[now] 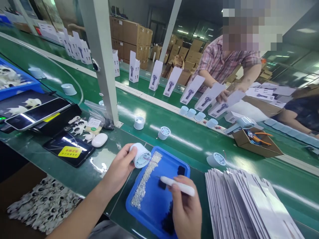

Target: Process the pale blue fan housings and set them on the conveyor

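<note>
My left hand (121, 167) grips a small white round fan housing (141, 155), held tilted over the near edge of a blue tray (154, 202). My right hand (185, 209) is closed around a white pen-like tool (177, 186) whose tip points left at a small black piece (162, 184) in the tray. A strip of tiny pale parts (146, 179) lies along the tray's left side, and dark pieces (181, 170) sit at its far corner and near edge.
A fanned stack of flat white cartons (249, 205) lies right of the tray. More round housings (164, 132) ride the green conveyor (189, 139). Across it, a person in a plaid shirt (219, 63) handles standing white boxes (171, 81). Phones (68, 147) and a metal post (102, 59) stand to the left.
</note>
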A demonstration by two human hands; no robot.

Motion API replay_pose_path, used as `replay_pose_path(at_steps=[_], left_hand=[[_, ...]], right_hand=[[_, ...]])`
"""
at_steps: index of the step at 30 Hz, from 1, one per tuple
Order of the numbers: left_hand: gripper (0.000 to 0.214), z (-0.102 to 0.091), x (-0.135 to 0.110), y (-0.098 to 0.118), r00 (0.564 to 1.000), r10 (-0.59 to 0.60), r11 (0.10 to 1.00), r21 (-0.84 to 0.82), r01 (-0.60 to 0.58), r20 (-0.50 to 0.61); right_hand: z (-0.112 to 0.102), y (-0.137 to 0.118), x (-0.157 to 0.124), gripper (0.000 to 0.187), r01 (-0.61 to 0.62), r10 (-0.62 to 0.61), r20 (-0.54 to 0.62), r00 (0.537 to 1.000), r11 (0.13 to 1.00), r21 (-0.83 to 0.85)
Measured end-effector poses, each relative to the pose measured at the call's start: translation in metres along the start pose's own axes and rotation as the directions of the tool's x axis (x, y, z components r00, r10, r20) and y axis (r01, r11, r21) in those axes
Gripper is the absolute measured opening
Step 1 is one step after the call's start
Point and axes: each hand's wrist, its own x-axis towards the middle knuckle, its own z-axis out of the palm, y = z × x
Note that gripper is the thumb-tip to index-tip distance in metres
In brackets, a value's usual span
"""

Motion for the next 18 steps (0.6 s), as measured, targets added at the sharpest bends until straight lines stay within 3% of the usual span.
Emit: replay_pose_path(at_steps=[3, 6, 9, 14, 18], left_hand=[[0.023, 0.005, -0.006, -0.002, 0.999, -0.006, 1.000, 0.014, 0.006, 0.041], [0.024, 0.007, -0.012, -0.002, 0.997, 0.002, 1.000, 0.017, -0.004, 0.076], [0.023, 0.009, -0.017, 0.001, 0.994, 0.014, 0.999, 0.050, -0.019, 0.107], [0.026, 0.011, -0.026, 0.002, 0.991, 0.002, 0.997, 0.072, -0.012, 0.135], [0.023, 0.012, -0.025, 0.001, 0.994, 0.030, 0.985, 0.164, -0.047, 0.105]], right_hand=[[0.010, -0.032, -0.005, 0.010, -0.020, 0.068, -0.172, 0.983, 0.963, 0.268], [0.019, -0.058, -0.007, 0.012, -0.069, 0.141, -0.163, 0.977, 0.920, 0.387], [0.024, -0.068, -0.008, 0.012, -0.090, 0.158, -0.137, 0.978, 0.909, 0.407], [0.024, -0.060, -0.011, 0.011, -0.082, 0.156, -0.148, 0.977, 0.906, 0.414], [0.026, -0.048, -0.017, 0.020, -0.101, 0.152, -0.208, 0.966, 0.966, 0.238]])
